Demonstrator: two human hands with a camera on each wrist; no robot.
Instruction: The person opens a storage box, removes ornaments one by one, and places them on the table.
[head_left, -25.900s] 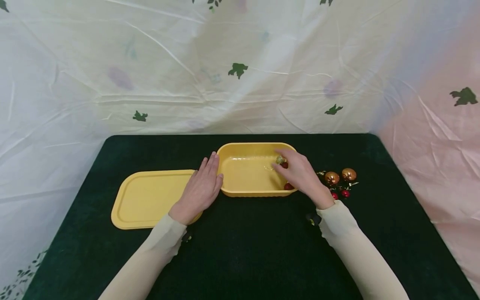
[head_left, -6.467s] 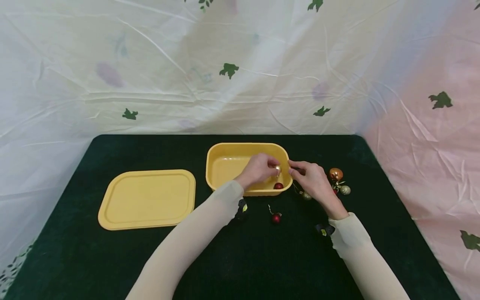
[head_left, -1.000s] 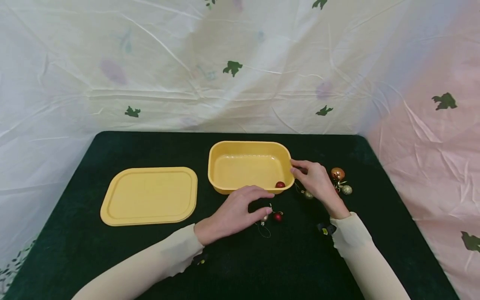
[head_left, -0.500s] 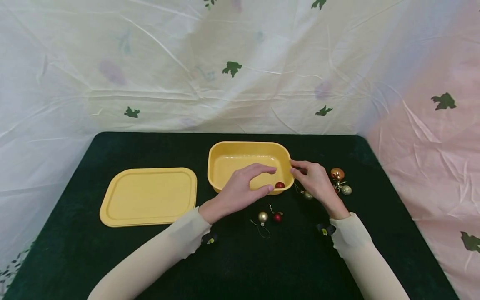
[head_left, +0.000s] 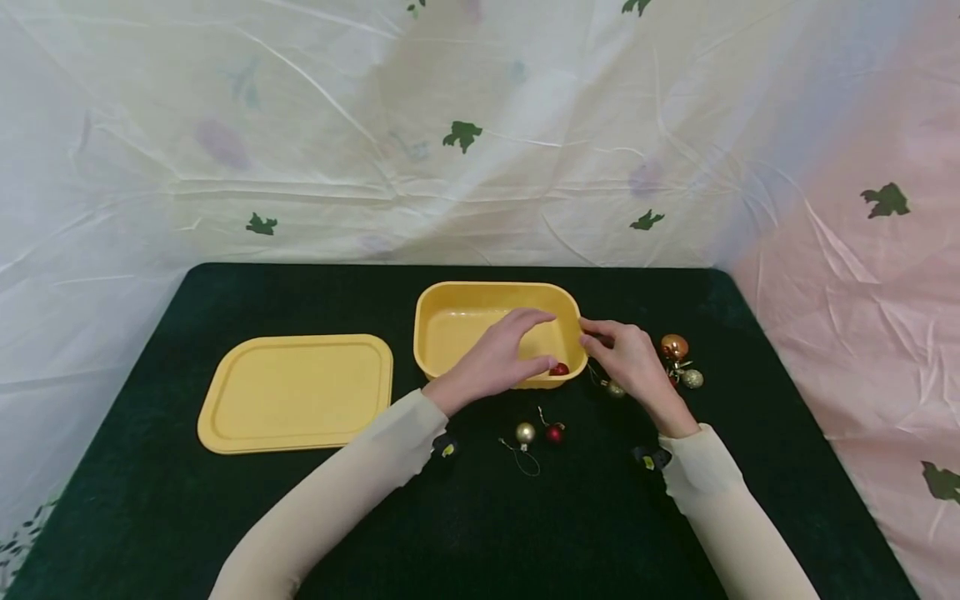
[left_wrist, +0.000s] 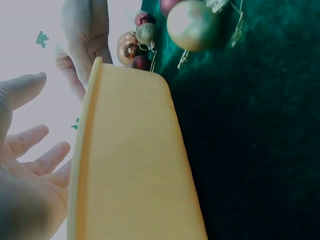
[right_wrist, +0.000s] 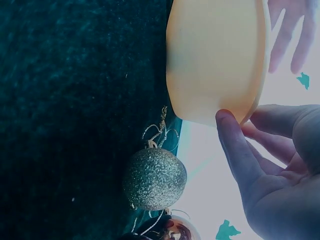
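Observation:
A yellow plastic box (head_left: 491,285) stands open-topped near the back of the table. Inside its front right corner lies a red bauble (head_left: 560,369). My left hand (head_left: 491,354) reaches over the front rim, thumb and fingers apart, with nothing held; its thumb is close to that bauble. With thumb and fingertips, my right hand (head_left: 633,367) pinches the box's right end, as the right wrist view shows of the box wall (right_wrist: 215,65). In front of the box, a gold bauble (head_left: 525,433) with a string loop sits beside another red bauble (head_left: 554,433).
Left of the box lies its flat yellow lid (head_left: 296,392). To the right, partly behind my right hand, are a copper bauble (head_left: 673,347), a glittery gold bauble (head_left: 692,379) and other ornaments. The table (head_left: 480,517) is covered in dark green cloth; pale fabric hangs behind.
My left hand has let go of the gold bauble beside the red one in front of the box, then moved up and right over the box. My right hand stays at the box's end.

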